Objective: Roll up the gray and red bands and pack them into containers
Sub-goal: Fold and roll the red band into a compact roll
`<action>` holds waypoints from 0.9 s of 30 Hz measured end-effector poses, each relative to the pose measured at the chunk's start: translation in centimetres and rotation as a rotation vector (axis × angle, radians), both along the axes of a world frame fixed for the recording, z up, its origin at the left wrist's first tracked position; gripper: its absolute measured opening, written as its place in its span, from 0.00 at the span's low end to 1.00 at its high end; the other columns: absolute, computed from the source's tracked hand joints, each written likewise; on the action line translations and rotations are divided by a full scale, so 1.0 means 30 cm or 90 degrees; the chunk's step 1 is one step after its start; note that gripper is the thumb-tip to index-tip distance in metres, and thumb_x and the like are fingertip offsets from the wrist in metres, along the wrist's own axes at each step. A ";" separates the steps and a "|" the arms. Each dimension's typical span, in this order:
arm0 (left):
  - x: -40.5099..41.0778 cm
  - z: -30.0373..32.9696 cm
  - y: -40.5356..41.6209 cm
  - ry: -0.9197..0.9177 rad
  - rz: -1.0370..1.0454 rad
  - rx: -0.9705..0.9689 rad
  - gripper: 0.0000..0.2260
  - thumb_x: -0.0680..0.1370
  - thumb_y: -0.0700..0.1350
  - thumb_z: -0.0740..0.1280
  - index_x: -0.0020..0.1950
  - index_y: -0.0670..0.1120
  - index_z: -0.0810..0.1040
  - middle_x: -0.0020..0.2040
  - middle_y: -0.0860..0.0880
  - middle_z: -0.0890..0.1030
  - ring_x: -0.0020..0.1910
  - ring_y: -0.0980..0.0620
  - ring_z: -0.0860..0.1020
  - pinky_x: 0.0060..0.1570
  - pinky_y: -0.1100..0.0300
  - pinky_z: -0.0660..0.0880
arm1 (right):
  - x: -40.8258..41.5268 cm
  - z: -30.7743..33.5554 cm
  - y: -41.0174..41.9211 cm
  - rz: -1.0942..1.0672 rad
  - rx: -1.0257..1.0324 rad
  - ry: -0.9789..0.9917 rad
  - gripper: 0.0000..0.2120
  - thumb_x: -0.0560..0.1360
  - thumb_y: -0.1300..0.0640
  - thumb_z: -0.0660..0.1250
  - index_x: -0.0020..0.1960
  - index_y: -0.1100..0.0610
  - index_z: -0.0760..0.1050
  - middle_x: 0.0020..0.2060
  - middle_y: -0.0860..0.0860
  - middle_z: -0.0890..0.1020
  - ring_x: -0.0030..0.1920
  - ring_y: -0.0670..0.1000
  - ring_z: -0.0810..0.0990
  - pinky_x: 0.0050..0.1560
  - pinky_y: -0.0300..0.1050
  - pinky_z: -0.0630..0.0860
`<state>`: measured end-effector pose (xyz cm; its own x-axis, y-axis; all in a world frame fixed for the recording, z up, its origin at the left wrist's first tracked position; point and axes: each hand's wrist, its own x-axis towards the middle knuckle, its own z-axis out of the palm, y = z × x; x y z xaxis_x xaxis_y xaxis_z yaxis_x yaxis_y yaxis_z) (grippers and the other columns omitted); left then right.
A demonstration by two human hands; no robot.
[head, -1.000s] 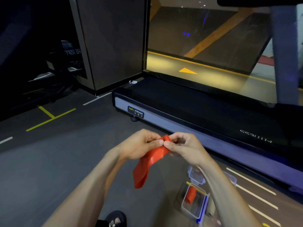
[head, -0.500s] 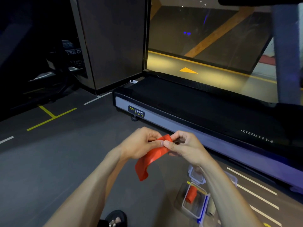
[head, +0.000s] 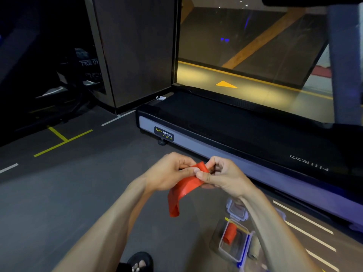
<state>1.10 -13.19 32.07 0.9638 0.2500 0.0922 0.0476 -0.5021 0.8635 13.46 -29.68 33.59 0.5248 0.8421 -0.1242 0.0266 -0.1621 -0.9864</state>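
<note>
Now both the left hand (head: 169, 172) and right hand (head: 222, 176) pinch the red band (head: 185, 188), rolling it; next, probably wind in the hanging tail tightly.

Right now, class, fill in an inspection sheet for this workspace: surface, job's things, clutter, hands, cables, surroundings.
Surface: grey floor with white and yellow lines.
Job's things: red band partly rolled at its top, tail hanging; red roll in an open box; another box beyond it.
Clutter: nothing seen.
Hands: left hand and right hand both pinch the band's rolled end.
Cables: nothing seen.
Surroundings: treadmill ahead, glass wall behind it, a sandalled foot below.
</note>
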 end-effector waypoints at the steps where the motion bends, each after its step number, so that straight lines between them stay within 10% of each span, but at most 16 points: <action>1: 0.002 0.003 -0.003 -0.002 0.000 0.001 0.07 0.82 0.47 0.69 0.48 0.47 0.84 0.40 0.50 0.86 0.37 0.58 0.78 0.40 0.55 0.75 | 0.001 -0.002 0.001 0.000 0.002 -0.001 0.14 0.68 0.61 0.79 0.43 0.61 0.74 0.40 0.59 0.83 0.43 0.56 0.86 0.48 0.52 0.86; 10: -0.004 0.011 0.009 -0.004 0.014 0.086 0.13 0.82 0.51 0.68 0.40 0.49 0.79 0.30 0.52 0.76 0.30 0.58 0.69 0.34 0.61 0.67 | -0.004 -0.004 0.013 -0.007 -0.001 -0.060 0.10 0.77 0.55 0.74 0.57 0.58 0.83 0.42 0.53 0.83 0.42 0.47 0.82 0.46 0.42 0.82; 19: -0.005 -0.007 0.022 0.082 -0.003 -0.053 0.11 0.83 0.51 0.67 0.44 0.48 0.84 0.41 0.49 0.87 0.39 0.50 0.84 0.44 0.52 0.80 | 0.019 -0.013 0.002 -0.075 0.016 -0.097 0.03 0.78 0.59 0.73 0.50 0.58 0.85 0.40 0.51 0.85 0.41 0.46 0.82 0.43 0.40 0.79; 27: 0.002 0.008 0.011 0.052 0.030 0.065 0.09 0.82 0.50 0.69 0.45 0.50 0.84 0.37 0.47 0.84 0.33 0.59 0.76 0.38 0.60 0.73 | 0.010 -0.013 0.004 -0.073 0.011 -0.034 0.07 0.75 0.64 0.76 0.49 0.64 0.79 0.39 0.57 0.86 0.40 0.53 0.84 0.43 0.44 0.81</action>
